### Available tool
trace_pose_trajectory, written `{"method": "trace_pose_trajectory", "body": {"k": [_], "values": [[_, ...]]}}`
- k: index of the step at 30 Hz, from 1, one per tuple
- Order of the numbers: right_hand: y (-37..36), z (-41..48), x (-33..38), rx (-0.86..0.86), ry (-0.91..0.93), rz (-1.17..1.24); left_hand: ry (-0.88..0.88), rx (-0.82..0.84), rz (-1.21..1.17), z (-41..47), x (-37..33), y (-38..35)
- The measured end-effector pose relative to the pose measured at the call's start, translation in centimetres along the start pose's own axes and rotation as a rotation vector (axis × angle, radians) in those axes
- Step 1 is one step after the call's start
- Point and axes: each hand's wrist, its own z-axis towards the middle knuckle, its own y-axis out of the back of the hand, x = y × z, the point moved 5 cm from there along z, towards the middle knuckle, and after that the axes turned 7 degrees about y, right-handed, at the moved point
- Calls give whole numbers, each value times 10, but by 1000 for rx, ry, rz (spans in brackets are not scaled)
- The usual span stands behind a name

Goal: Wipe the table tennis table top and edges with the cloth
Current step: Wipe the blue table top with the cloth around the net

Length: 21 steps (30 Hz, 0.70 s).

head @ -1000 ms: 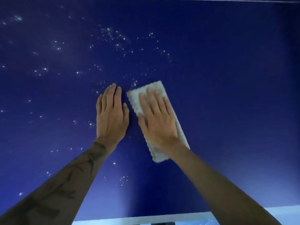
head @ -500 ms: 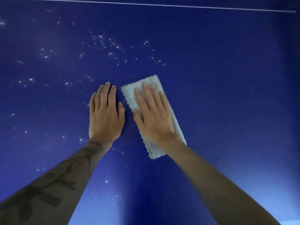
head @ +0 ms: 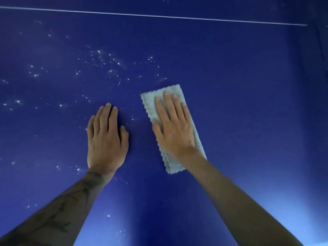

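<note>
The blue table top (head: pixel 248 103) fills nearly the whole view, and there is one of it. One thin white line (head: pixel 159 15) crosses it near the top of the frame. Two bare forearms come up from the bottom corners. The one at lower left has dark markings on it.

A single pale cloth (head: pixel 149 102), folded into a long strip, lies flat on the table top just right of centre, its long side running up and slightly left. The right hand (head: pixel 174 128) is spread on it, palm down, with straight fingers pressing it to the surface rather than gripping it. The left hand (head: pixel 106 139) lies flat on the bare table just left of centre, fingers straight and together, holding nothing. It is near the cloth but not touching it.

White specks (head: pixel 99 52) are scattered in loose clusters over the left and upper left, too many to count. A few lie between the hands and at the lower left. The surface right of the cloth looks free of them.

I'd say this is the top-wiping step, partway through. No edge of the table is in sight, so I can't tell how the edges stand. The next move calls for sliding the cloth left and upward through the specks under even, flat pressure, and the left hand will have to lift out of its path.
</note>
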Motion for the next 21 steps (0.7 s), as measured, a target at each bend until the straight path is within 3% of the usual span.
{"method": "trace_pose_trajectory", "body": {"k": [4, 9, 11, 13, 16, 21], "values": [[6, -11, -35, -2, -105, 16, 11, -7, -1, 0, -2, 0], [17, 61, -42, -42, -331, 38, 10, -24, 11, 1, 0, -2], [12, 69, -12, -35, -252, 57, 10, -30, 17, 1, 1, -3], [4, 51, 23, -12, -43, 48, -9, -33, 29, 1, 1, -4], [-1, 19, 19, 44, 143, 14, -11, -37, 36, 2, 1, -3], [20, 70, -55, -7, -177, -1, 5, -30, 18, 2, 0, 0]]}}
